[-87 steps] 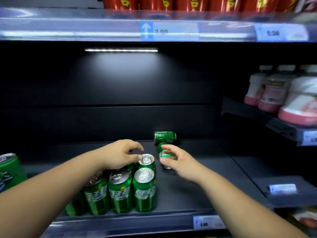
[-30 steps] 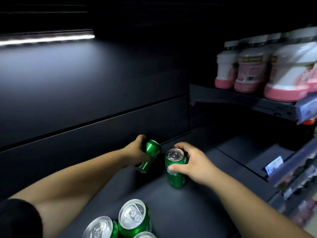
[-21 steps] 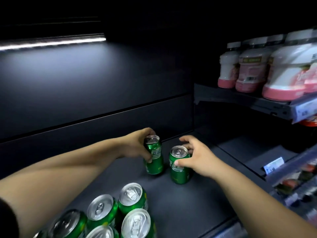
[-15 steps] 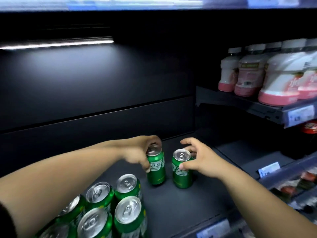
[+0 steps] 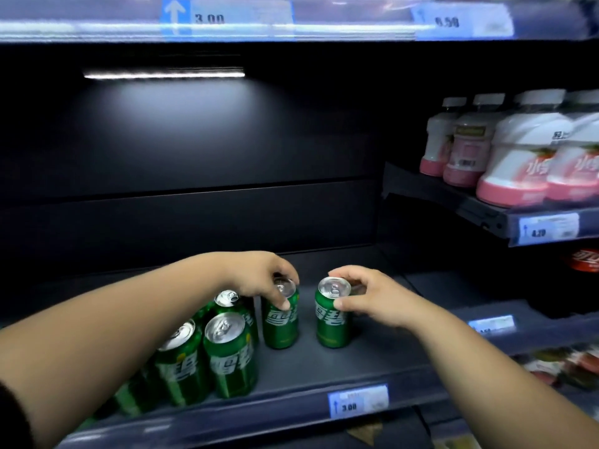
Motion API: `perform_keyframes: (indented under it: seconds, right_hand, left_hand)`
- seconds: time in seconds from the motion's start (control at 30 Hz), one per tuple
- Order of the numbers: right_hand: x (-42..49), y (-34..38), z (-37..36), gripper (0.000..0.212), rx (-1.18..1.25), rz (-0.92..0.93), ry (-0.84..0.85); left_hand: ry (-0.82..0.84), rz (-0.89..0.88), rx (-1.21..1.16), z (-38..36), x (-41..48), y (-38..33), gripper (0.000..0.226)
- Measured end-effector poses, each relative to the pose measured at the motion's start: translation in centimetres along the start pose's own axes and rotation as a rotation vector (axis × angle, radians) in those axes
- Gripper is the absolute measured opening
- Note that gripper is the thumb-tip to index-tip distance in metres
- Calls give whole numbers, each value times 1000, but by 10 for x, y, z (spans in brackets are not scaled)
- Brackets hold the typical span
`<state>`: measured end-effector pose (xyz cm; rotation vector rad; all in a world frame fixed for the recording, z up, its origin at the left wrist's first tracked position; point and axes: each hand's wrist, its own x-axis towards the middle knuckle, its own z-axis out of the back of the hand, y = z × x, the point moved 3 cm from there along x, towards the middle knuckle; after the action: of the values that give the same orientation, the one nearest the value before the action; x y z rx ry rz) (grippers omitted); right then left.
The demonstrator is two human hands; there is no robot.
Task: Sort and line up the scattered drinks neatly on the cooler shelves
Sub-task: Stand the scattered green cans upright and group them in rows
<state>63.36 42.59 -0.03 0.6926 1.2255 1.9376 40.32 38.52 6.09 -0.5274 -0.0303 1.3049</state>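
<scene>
Two green soda cans stand upright side by side on the dark cooler shelf (image 5: 372, 361). My left hand (image 5: 259, 275) grips the left can (image 5: 280, 322) from above, fingers curled over its rim. My right hand (image 5: 366, 299) holds the right can (image 5: 334, 319) at its top, thumb on the front and fingers behind. A cluster of several more green cans (image 5: 227, 358) stands packed together at the left front of the shelf, partly hidden by my left forearm.
White-and-pink bottles (image 5: 518, 157) fill a higher shelf at the right, a red can (image 5: 586, 260) below them. Price tags (image 5: 358, 400) run along the shelf edges. The shelf above (image 5: 291, 24) overhangs. Bare shelf lies behind and right of the two cans.
The left hand picked up the can that lay on its side and stood it upright. Both cans were drawn forward toward the cluster, and the view pulled back.
</scene>
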Motion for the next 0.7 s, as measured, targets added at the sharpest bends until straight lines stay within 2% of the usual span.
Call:
perform_keyframes:
  seconds: [0.07,0.17,0.33,0.5,0.57,0.7]
  right_hand:
    - [-4,1,-4,44,26,-20,74]
    - [-11,4,-15,36,29,-4,176]
    - [-16,12,-33,38,-78,77,154]
    - [-21,12,-57,40,-19,90,206]
    - [-23,11,-60,40,-29,107,174]
    - [-26,8,-63,36,15,102,140]
  left_hand:
    - [-13,57,-17,-1,-8,2,50]
    - [-32,104,-4,-5,-20,3,56]
    - [-78,124,141,-9,-35,-13,74]
    - [-173,113,-7,-18,-61,-6,80]
    - [-181,90,-16,-23,-74,0,92]
    - [-116,117,241,-42,-92,7,122]
